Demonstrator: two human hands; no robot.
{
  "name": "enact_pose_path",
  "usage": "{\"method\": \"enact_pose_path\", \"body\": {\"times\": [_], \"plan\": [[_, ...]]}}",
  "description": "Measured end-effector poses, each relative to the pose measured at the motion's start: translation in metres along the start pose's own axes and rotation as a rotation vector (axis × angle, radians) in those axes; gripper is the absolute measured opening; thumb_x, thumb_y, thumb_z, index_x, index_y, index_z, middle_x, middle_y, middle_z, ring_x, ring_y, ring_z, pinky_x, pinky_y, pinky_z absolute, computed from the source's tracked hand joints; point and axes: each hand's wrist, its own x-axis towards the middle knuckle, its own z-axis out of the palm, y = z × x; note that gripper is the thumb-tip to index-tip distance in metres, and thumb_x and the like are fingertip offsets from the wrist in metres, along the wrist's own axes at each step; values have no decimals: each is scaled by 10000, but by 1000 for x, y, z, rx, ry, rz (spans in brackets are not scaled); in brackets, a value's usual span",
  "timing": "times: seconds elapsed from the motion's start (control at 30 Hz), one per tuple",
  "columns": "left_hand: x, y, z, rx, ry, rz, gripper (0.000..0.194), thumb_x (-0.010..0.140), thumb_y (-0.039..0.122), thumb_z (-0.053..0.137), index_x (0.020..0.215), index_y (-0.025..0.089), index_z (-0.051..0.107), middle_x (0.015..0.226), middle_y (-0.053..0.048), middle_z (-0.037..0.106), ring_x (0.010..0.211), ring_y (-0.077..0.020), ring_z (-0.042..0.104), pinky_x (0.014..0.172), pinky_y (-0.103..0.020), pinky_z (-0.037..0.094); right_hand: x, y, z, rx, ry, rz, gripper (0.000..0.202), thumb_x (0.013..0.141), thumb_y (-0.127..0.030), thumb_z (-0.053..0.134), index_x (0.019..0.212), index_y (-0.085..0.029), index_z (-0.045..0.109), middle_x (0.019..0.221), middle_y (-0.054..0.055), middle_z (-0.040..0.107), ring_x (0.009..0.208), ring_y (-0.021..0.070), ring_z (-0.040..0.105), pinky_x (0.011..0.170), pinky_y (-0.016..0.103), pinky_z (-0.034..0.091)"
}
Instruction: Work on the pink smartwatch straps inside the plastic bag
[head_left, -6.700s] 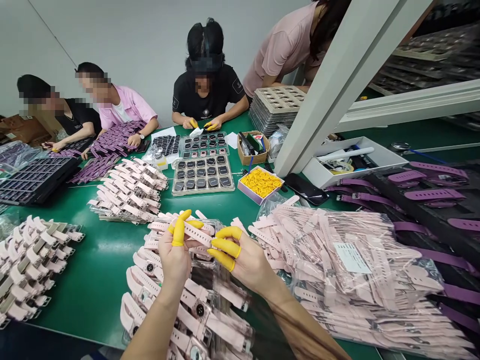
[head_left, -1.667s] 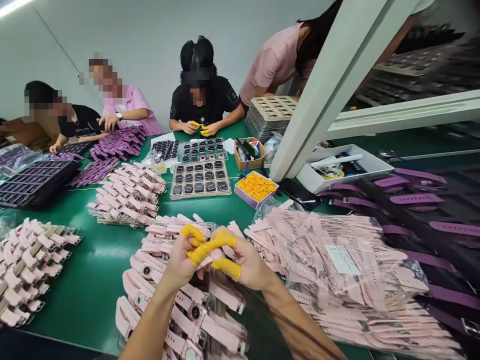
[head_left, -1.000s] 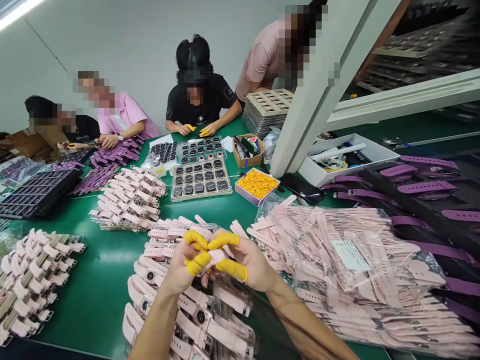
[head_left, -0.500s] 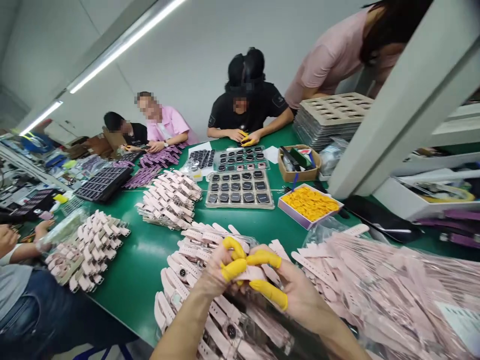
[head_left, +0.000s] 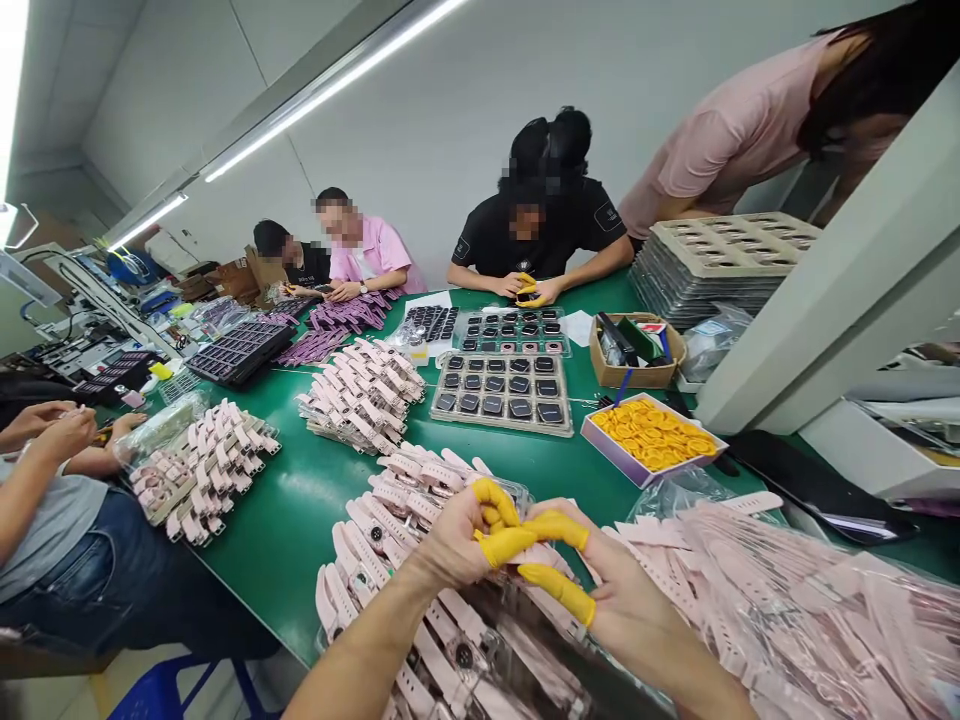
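Note:
Yellow finger covers sit on the thumbs and fingers of both my hands, which meet over a tray of pink watch straps (head_left: 420, 640). My left hand (head_left: 480, 535) is closed in a pinch, its fingertips touching those of my right hand (head_left: 574, 565). The right thumb and fingers are also curled together around something small. What lies between the fingertips is mostly hidden by the covers. Watch bodies with round sensors show among the straps below. To the right of my hands lies a heap of pink straps in clear plastic (head_left: 810, 600).
Beyond are a tray of black watch faces (head_left: 501, 420), a box of yellow finger covers (head_left: 652, 432), a carton of tools (head_left: 637, 372) and stacked trays (head_left: 720, 245). More pink straps (head_left: 364, 390) stand left on the green table (head_left: 300, 500). Several people work around it; a grey post (head_left: 832, 250) rises right.
The view has shifted, so the table's contents sit further right. My hands remain pinched together; the pink strap piece seen between them earlier is now largely hidden.

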Motion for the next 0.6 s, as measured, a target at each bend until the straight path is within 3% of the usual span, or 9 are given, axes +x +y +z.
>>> {"method": "enact_pose_path", "body": {"times": [0.13,0.27,0.43,0.6], "plan": [[-3,8,1,108,68,25,614,656,598,929,831,190,504,586,90,462,463,-32,402,456,-166,286,0,-2,2,-79,-15,-43,178,938,-430,697,1095,-349,708,1133,58,686,1051,292,673,900,393,617],[0,10,-13,-56,-119,-15,671,692,758,810,893,208,481,631,45,567,425,-88,500,378,-192,348,-2,1,1,-33,28,-12,258,910,-447,743,1141,-339,704,1174,61,693,1100,302,672,966,398,595],[-1,16,-13,138,-180,71,484,796,554,825,893,196,514,735,43,545,551,-76,506,489,-194,400,-3,5,-4,-136,18,-5,230,916,-472,727,1102,-339,699,1192,62,669,1099,325,655,966,467,585],[-8,29,-3,307,-219,140,366,833,443,802,925,194,549,799,18,577,696,-112,543,630,-225,432,-5,7,-3,-274,3,-144,190,963,-372,681,1149,-335,669,1202,77,637,1120,327,621,959,515,553]]}}
